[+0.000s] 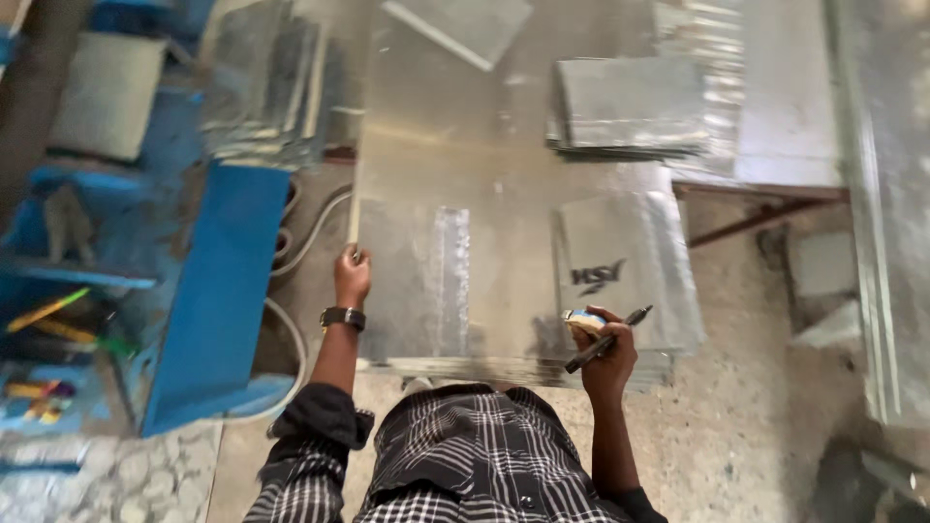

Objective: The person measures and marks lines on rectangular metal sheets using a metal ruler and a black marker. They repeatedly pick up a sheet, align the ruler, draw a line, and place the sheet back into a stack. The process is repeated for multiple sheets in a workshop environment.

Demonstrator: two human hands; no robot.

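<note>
Gripping, left hand [353, 274]: we clench the left edge of the large metal sheet [455, 242] at frame centre.
Sheet: it lies flat on a stack.
Right hand [603, 351]: lower right of centre, grasping a black marker [608, 339] at the sheet's near edge.

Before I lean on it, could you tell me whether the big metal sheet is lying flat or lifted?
Cannot tell for sure: the large metal sheet looks flat, and the left hand grips its left edge.
</note>
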